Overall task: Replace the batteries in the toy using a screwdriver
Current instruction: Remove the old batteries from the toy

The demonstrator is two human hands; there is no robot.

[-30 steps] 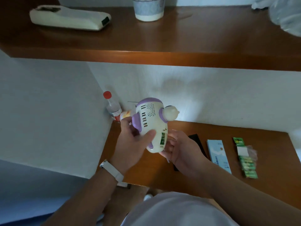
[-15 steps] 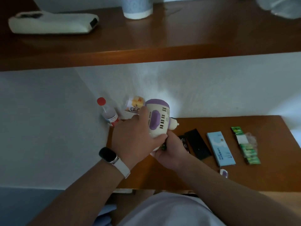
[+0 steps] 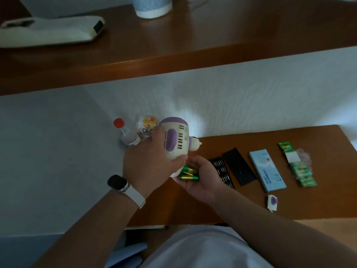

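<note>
Hands both busy, held up over the left end of the bench.

- Left hand: wrapped round the toy from its left side, thumb across the lower front. Dark-faced watch with a white strap on that wrist.
- Toy: white body with a purple top and a purple side panel, slotted vents, and a stubby nozzle pointing right. Held roughly upright with its bottom end down, clear of the bench.
- Right hand: palm up just under the toy's bottom end, fingers curled, cupping loose green-and-gold batteries. Looks like three, but the exact count is unclear. They lie right at the toy's base; can't tell whether any is still partly inside it.

On the bench, going right from the hands:
- black bit tray, mostly beside the right wrist
- flat black lid
- light-blue box
- battery pack of green cells in torn plastic
- small white-and-purple piece near the front edge

Back-left corner, by the wall: clear bottle with a red cap, plus a small printed packet.

Wooden shelf above carries a white case and a pale cup.
</note>
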